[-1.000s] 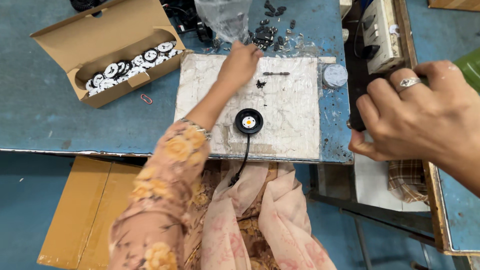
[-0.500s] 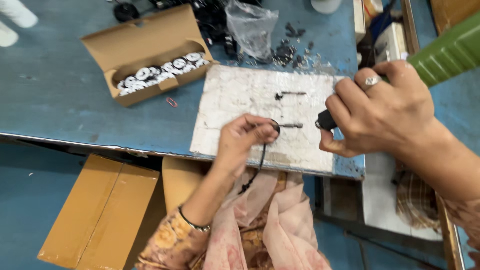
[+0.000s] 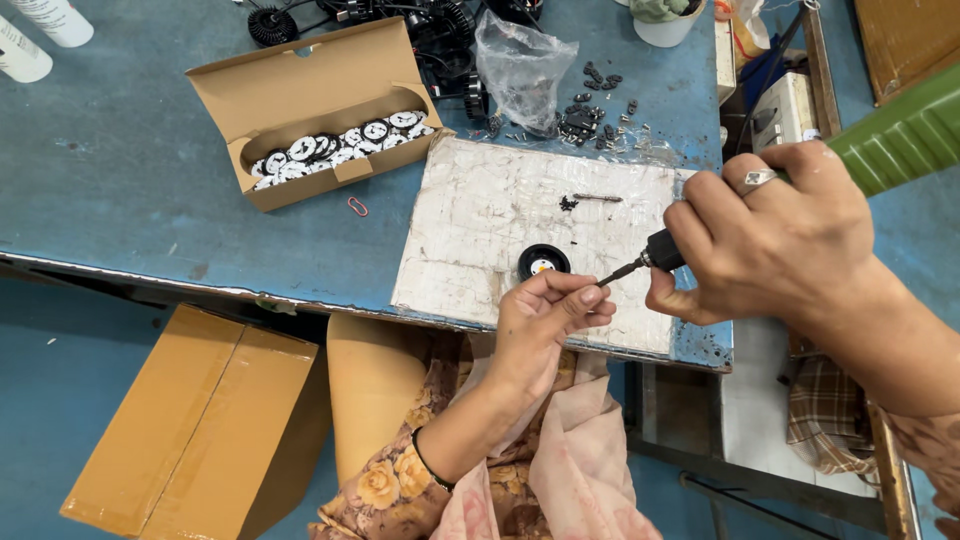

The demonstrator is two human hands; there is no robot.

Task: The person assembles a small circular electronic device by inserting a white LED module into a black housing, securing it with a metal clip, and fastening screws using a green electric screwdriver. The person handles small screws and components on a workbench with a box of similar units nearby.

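My right hand (image 3: 780, 235) grips a powered screwdriver (image 3: 655, 252) with a green body; a ring sits on one finger. Its thin bit points down-left toward my left hand (image 3: 545, 320), whose fingertips are pinched together right at the bit's tip, apparently on a tiny screw that I cannot make out. Just above my left hand a small round black part with a white centre (image 3: 543, 262) lies on the white worn work board (image 3: 480, 220). A loose rod and a few small screws (image 3: 590, 200) rest farther back on the board.
An open cardboard box (image 3: 300, 100) with several round black-and-white parts sits at the back left. A clear plastic bag (image 3: 525, 65) and scattered black bits (image 3: 590, 110) lie behind the board. Cardboard cartons (image 3: 200, 420) stand under the blue table (image 3: 120, 180).
My left hand has come off the round black part, which now lies on the board, and is pinched at the screwdriver bit. The right hand has lowered the tool toward it.
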